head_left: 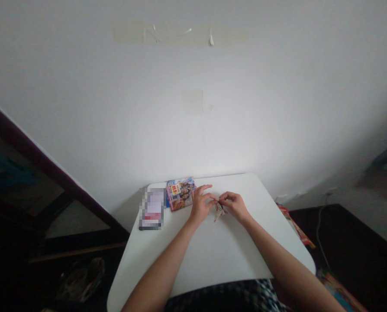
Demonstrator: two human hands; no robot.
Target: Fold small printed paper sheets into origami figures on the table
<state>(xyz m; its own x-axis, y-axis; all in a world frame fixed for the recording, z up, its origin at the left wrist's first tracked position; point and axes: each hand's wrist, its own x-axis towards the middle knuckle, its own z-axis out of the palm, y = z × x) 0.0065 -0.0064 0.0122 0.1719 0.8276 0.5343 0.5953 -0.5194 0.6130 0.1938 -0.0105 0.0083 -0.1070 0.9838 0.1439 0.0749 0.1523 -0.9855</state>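
Observation:
Close together over the white table (226, 251), both hands pinch a small piece of folded paper (219, 212), pale with darker printed marks. It has a pointed end toward me, and its upper part is partly hidden by the fingers. My left hand (201, 202) grips it between thumb and a finger, with another finger stretched out away from it. From the other side, my right hand (234, 204) pinches the paper's upper edge with its fingertips. Left of my left hand lies a colourful printed booklet or leaflet (180, 194).
A phone-like device (152, 209), blurred by pixels, rests on the table's left side. The white wall (193, 138) rises behind the table. A dark-framed panel (60, 173) leans at left. Beyond the table's right edge are orange-red printed items (295, 225) and a thin cable (319, 229).

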